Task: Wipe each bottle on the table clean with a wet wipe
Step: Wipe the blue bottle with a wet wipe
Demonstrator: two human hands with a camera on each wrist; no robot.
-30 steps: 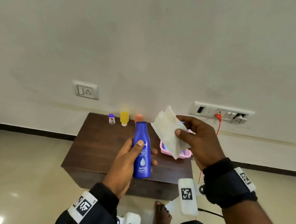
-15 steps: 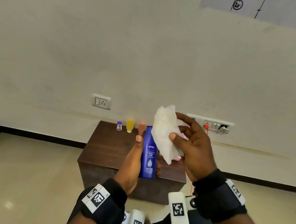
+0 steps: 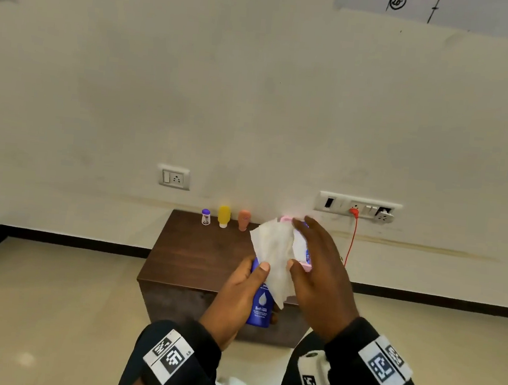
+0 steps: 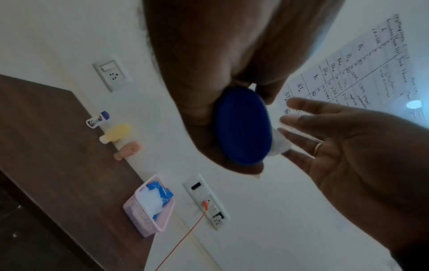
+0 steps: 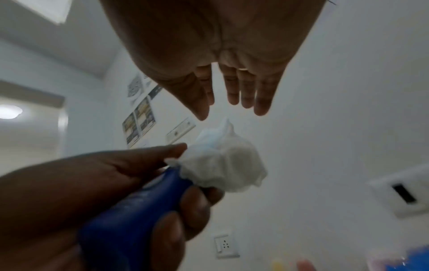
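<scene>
Four bottles in all: three small ones, a purple-capped one [image 3: 205,217], a yellow one [image 3: 223,216] and a peach one [image 3: 243,220], stood in a row at the back of the table [image 3: 200,258], and the left hand [image 3: 236,296] gripped the fourth, a dark blue bottle [image 3: 260,307], upright in the air above the table's front edge. One wipe [image 3: 274,256], white and crumpled, lay draped over its top. A second earlier the right hand [image 3: 316,276] had pinched that wipe; now it had let go, fingers straight, just beside it. One pink basket [image 4: 148,210] sat on the table.
</scene>
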